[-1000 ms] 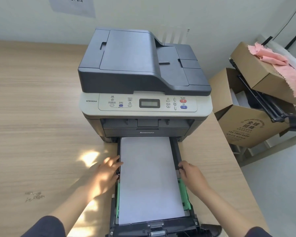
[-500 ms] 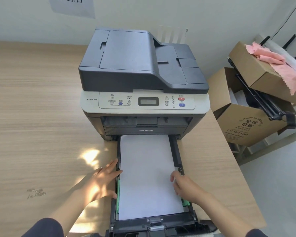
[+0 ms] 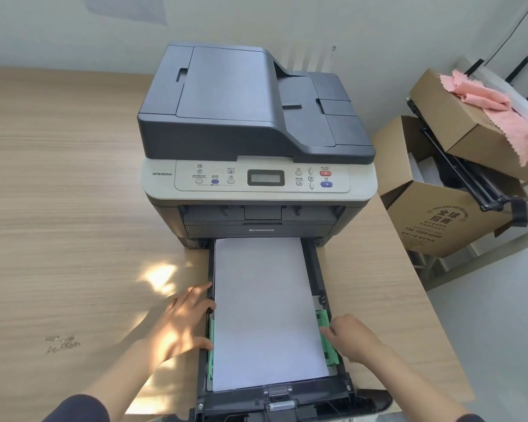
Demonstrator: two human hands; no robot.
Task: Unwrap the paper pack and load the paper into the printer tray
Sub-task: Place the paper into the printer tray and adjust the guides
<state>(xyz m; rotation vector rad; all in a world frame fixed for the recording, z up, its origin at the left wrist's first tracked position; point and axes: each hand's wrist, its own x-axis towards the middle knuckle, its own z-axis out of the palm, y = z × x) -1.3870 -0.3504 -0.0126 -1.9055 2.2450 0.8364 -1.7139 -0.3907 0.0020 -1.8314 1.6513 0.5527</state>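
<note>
The paper point(image 3: 265, 312) lies flat in the pulled-out tray point(image 3: 314, 269), its long axis running from the person toward the printer point(image 3: 256, 141), directly between the 2 hands. The left hand point(image 3: 180, 324) rests open, fingers spread against the tray's left wall; the right hand point(image 3: 351, 336) curls loosely at the green side guide point(image 3: 325, 330), holding nothing I can make out. Both sit equally near. The stack looks white, unwrapped and square, so closing the guide probably comes next.
</note>
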